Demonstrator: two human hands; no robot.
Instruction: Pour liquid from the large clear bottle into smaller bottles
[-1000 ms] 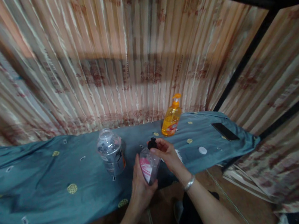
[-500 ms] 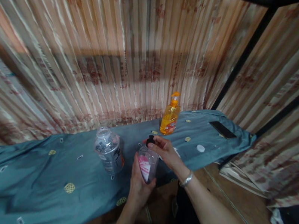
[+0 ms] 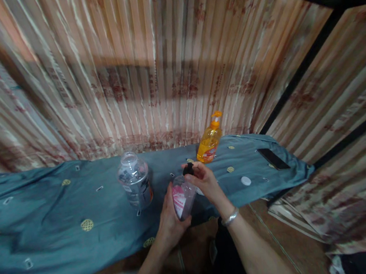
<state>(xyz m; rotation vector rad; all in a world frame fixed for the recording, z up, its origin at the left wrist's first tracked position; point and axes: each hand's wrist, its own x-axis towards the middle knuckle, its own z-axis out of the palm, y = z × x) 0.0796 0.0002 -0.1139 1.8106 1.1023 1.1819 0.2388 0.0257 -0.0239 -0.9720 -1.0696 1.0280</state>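
Nearest us, past the bracelet (image 3: 231, 217) on our right wrist, our left hand (image 3: 173, 224) clasps a small clear bottle (image 3: 183, 198) with a pink label, its fingers wrapped round the lower body. The bottle leans a little, held up at the front edge of the cloth (image 3: 54, 222). Our right hand (image 3: 206, 184) pinches a black cap (image 3: 188, 169) between thumb and fingers at the bottle's top; we cannot tell whether cap and neck touch. If that pinch slips, the cap could drop to the floor, since we work so near the edge. Squeezing the thin-looking wall too hard might force out anything inside.

Beyond, a white lid (image 3: 246, 180) lies flat, while a big clear jug (image 3: 135, 186) stands to the left, where a swinging elbow could topple it. Farther off are a phone (image 3: 273, 159) and an orange soap bottle (image 3: 210, 143), upright before the curtain (image 3: 148, 91).
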